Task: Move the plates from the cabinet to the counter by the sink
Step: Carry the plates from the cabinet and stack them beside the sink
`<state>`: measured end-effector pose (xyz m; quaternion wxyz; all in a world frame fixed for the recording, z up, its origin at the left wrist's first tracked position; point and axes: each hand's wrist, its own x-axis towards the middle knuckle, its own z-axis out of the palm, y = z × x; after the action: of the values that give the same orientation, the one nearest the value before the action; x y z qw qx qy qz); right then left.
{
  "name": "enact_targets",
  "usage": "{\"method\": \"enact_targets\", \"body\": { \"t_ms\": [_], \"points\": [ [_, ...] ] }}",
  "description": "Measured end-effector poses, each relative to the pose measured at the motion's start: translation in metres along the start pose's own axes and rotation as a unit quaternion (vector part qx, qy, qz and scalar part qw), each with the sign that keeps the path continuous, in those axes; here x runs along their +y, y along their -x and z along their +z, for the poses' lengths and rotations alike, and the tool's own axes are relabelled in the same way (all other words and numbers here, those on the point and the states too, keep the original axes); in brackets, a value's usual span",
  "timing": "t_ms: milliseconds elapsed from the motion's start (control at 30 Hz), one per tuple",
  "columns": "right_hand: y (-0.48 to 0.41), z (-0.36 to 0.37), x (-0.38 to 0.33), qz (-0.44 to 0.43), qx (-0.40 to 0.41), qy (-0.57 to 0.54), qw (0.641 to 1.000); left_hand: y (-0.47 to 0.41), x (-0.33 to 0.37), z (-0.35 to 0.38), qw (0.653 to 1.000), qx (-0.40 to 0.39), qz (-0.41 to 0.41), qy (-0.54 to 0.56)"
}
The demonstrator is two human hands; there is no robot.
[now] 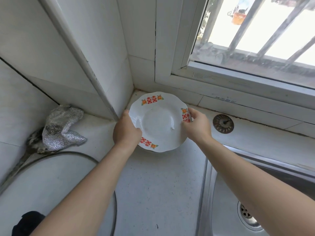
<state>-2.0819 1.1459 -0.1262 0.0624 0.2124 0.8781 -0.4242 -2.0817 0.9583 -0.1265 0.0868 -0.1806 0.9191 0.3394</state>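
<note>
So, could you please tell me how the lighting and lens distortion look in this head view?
In the head view, daylight through the window blows out the scene outside; the plate, held at its rim by the left hand and right hand, is evenly lit and sharp, with a soft shadow beneath it on the counter; the wide lens bends the wall edges and stretches both forearms.

Wall corner [126, 79] behind, sink [221, 193] right, bare counter [158, 184] in front
</note>
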Motion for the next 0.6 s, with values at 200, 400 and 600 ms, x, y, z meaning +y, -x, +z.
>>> {"method": "enact_targets", "body": {
  "t_ms": [200,400,600],
  "points": [
    [-0.0012,0.0022,0.0008,0.001,0.009,0.023,1.000,-0.0016,-0.0058,0.0035,1.000,0.013,0.006,-0.003],
    [0.0000,0.0057,0.0004,0.001,0.006,0.045,0.999,-0.0002,-0.0047,0.0015,0.999,0.027,0.012,0.016],
    [0.0001,0.0093,-0.0009,0.007,0.003,0.046,0.999,0.0016,-0.0072,0.0005,0.999,0.028,0.014,0.025]
  ]
}}
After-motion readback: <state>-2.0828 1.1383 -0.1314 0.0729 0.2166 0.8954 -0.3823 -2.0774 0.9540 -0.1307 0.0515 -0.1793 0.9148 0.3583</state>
